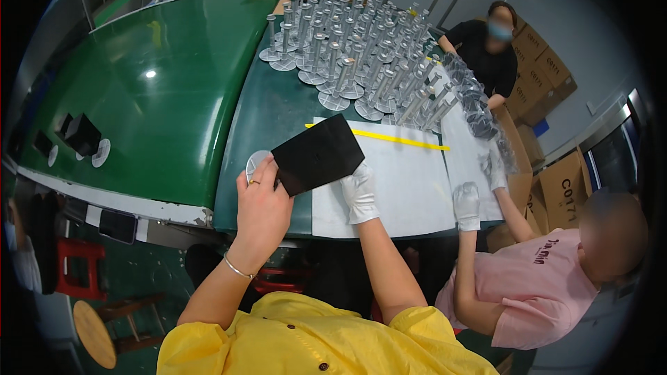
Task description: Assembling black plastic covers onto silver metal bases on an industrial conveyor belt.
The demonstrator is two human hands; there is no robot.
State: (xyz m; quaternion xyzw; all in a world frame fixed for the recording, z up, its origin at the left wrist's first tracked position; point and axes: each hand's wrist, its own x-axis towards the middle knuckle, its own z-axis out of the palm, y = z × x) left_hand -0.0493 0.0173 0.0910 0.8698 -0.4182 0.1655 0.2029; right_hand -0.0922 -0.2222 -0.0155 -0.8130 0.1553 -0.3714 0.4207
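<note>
A flat-faced black rectangular box [318,155] is held tilted above the near edge of the table, between my two hands. My bare left hand [264,201], with a ring and a bracelet on it, is closed around the box's left end. A clear round disc [256,161] shows just behind those fingers; whether it is joined to the box I cannot tell. White-gloved, my right hand [359,194] grips the box's lower right corner, its fingers partly hidden behind it.
Many upright clear posts on round bases [344,83] crowd the far table. Yellow tape [389,138] crosses the white sheet [410,194]. Black boxes with discs [83,135] lie on the green conveyor [153,97]. A gloved co-worker in pink [535,278] sits close right; cartons [556,194] stand behind.
</note>
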